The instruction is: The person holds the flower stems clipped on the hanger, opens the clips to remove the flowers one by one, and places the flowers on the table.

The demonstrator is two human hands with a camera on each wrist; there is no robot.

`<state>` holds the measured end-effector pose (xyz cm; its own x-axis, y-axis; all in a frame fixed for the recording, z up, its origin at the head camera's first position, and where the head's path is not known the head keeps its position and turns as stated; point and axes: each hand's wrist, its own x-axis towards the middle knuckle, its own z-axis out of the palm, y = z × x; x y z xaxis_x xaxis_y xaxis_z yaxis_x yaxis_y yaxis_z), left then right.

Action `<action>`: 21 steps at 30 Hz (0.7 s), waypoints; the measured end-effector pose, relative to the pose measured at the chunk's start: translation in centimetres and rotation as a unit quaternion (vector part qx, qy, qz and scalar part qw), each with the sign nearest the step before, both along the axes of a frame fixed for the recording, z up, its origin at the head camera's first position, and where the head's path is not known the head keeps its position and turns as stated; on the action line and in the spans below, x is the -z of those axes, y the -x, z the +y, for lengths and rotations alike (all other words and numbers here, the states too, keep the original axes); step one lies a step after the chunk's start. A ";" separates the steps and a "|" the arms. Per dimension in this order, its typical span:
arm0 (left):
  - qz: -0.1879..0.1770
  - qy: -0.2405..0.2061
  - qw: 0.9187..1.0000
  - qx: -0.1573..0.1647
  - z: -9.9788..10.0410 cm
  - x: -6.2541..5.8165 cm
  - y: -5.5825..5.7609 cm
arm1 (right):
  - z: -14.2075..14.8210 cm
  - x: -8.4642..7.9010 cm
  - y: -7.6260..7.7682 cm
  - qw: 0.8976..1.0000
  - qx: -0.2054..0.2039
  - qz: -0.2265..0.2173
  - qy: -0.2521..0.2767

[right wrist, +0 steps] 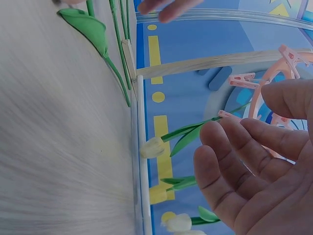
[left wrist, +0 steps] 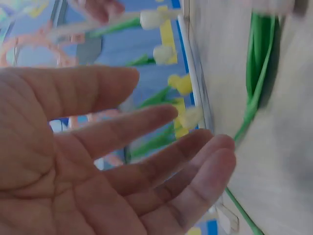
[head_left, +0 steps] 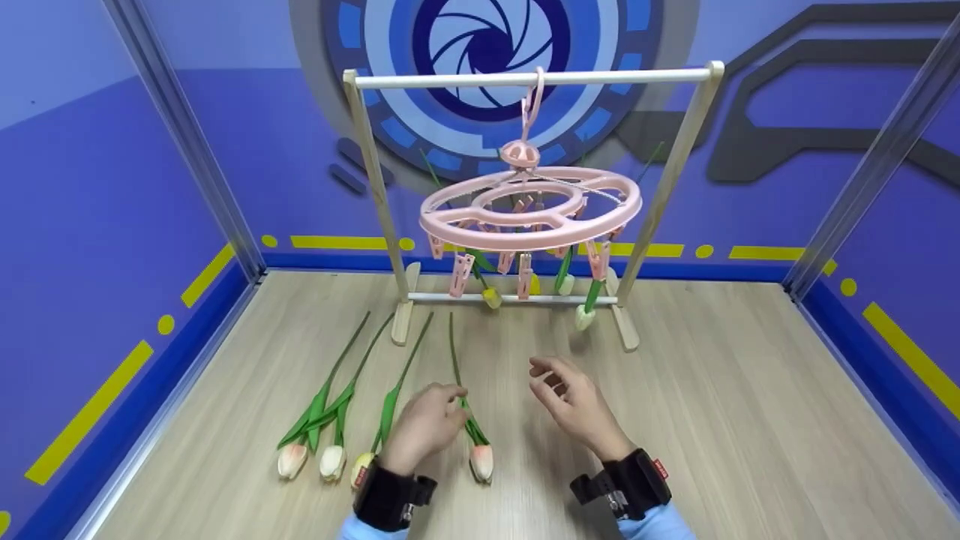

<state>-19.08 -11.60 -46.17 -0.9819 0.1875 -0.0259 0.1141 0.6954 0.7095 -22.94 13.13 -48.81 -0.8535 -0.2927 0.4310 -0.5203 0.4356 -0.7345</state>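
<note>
My left hand (head_left: 427, 424) hovers over the table beside a pink-and-white tulip (head_left: 481, 461), its fingers loosely bent with nothing in them; the left wrist view shows the bare palm (left wrist: 73, 161). Apart from it, my right hand (head_left: 574, 405) is raised in front of the rack, fingers relaxed and holding nothing. Left of my left hand lie another pink-tipped tulip (head_left: 292, 460), a white tulip (head_left: 332, 463) and a yellow tulip (head_left: 361, 466), partly hidden by the wrist. A pink round clip hanger (head_left: 525, 238) hangs ahead, with several tulips clipped head-down, including a white one (head_left: 585, 318).
A wooden rack (head_left: 364, 150) with a white top bar (head_left: 450, 80) carries the hanger, and its feet (head_left: 402, 322) stand on the table (head_left: 712, 420). Pink clips (head_left: 461, 275) dangle below the ring. Blue printed panels (head_left: 75, 225) enclose the table at the back and sides.
</note>
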 end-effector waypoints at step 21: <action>0.063 0.149 0.985 0.060 3.4 2.3 -1.7 | 0.0 0.1 0.1 1.000 0.004 0.002 0.002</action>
